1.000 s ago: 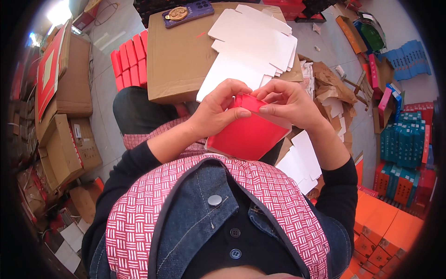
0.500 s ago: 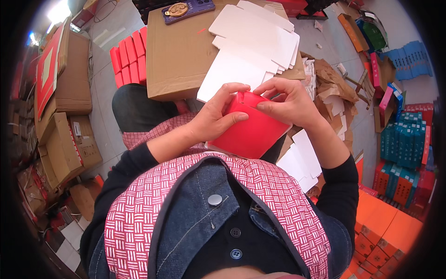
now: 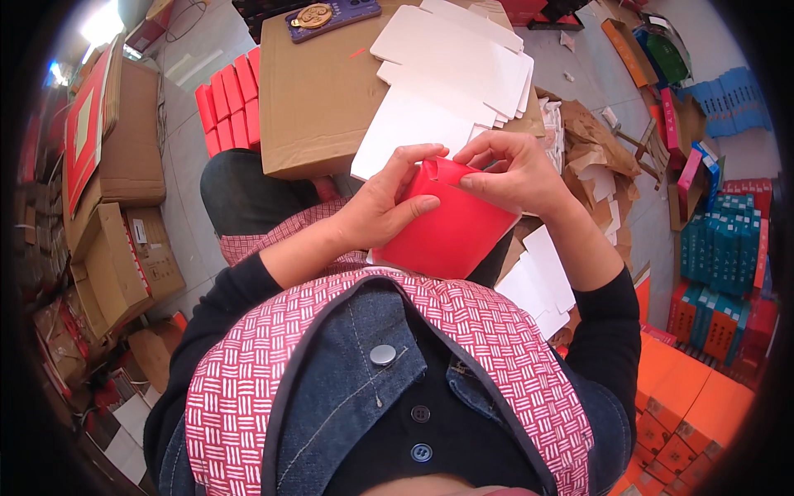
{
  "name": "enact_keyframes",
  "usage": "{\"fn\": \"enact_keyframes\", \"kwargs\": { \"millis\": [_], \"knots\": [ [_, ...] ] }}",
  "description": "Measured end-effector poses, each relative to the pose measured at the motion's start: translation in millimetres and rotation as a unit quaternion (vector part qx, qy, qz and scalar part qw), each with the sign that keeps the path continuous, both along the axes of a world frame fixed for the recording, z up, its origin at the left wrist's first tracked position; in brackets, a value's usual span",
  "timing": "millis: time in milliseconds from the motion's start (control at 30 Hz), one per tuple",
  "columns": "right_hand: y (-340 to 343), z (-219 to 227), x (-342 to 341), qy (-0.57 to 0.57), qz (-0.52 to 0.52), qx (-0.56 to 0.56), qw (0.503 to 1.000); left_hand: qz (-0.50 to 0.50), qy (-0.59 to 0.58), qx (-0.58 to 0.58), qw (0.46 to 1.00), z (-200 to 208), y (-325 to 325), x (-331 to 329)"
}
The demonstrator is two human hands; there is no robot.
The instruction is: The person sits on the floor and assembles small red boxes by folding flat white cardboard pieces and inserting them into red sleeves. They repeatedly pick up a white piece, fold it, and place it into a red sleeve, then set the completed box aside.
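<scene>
A red carton rests against my lap, tilted, its narrow end pointing away from me. My left hand grips its left side, thumb on the red face and fingers over the far edge. At the far right corner, my right hand has its thumb and fingers closed together on the carton's end flap. The underside of the carton and some fingertips are hidden. Just beyond my hands, a stack of flat white carton blanks lies on a large brown cardboard box.
A phone with a round gold ornament lies on the brown box. Red small boxes stand in rows at left. More white blanks lie by my right arm. Crumpled brown paper and stacked orange boxes are at right.
My right hand has shifted slightly, its thumb lifting a little at the carton's end. The left hand keeps its hold and the carton has barely moved.
</scene>
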State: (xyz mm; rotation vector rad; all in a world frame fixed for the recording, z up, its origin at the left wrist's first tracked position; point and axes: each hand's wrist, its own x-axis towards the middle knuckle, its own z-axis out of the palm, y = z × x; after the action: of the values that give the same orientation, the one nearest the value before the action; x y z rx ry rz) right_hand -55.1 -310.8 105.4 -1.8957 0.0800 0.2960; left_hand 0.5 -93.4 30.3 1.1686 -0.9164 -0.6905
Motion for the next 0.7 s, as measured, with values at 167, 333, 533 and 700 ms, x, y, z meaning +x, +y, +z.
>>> {"fn": "enact_keyframes", "kwargs": {
  "millis": [167,333,533,700],
  "knots": [
    [-2,-5,2,-0.027,0.011,-0.004,1.000,-0.012,-0.001,0.001,1.000,-2,1,4],
    [4,-8,2,-0.056,0.014,-0.062,0.996,-0.007,-0.013,0.009,1.000,-2,2,4],
    [20,-8,2,-0.160,0.030,-0.151,0.975,0.060,-0.095,0.046,0.993,-9,3,2],
    [22,-14,1,-0.205,0.032,-0.128,0.970,0.129,-0.066,0.022,0.989,-11,-8,-5]
  ]
}}
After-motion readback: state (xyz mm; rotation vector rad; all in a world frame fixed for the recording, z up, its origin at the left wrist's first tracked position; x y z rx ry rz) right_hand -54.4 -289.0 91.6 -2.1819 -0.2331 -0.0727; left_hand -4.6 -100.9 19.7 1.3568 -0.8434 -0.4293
